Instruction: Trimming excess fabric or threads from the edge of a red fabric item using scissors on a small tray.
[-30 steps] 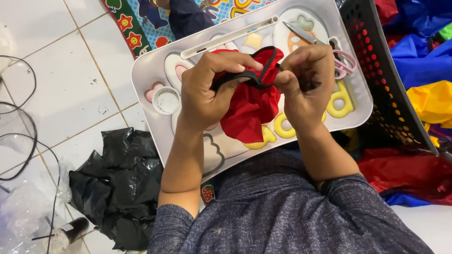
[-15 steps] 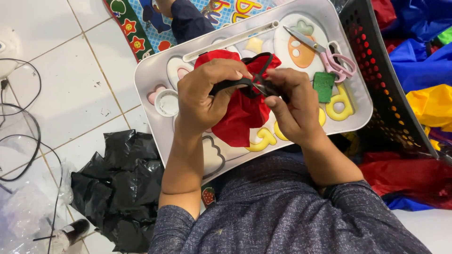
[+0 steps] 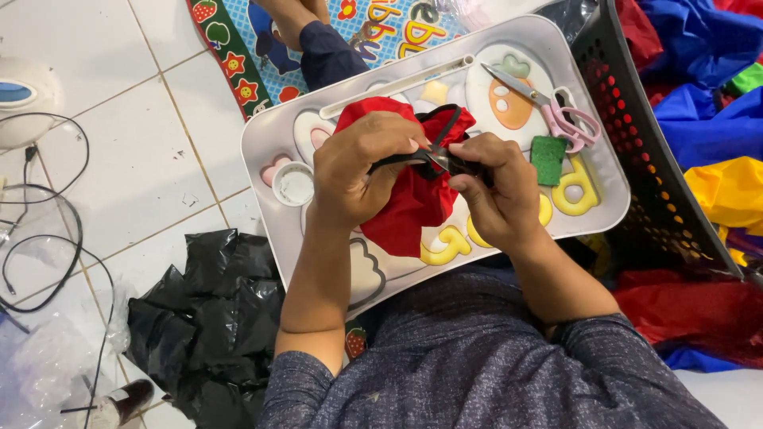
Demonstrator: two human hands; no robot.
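Note:
Over a white lap tray (image 3: 262, 139) printed with cartoon shapes, both hands hold a bunched red cloth (image 3: 413, 210). My left hand (image 3: 358, 171) grips the cloth's top and one end of a thin black strap (image 3: 449, 127). My right hand (image 3: 501, 191) pinches the strap where it crosses the cloth, fingertips meeting the left thumb. The strap loops above the fabric. Much of the cloth is hidden under my left fingers.
Pink-handled scissors (image 3: 556, 111) and a small green block (image 3: 548, 159) lie on the tray's right part. A black plastic basket (image 3: 652, 151) with coloured fabrics (image 3: 731, 191) stands to the right. A black plastic bag (image 3: 207, 318) and cables (image 3: 40, 206) lie on the tiled floor at left.
Both hands have shifted with the red cloth across the tray, and my right fingers have closed in on the black strap next to my left thumb.

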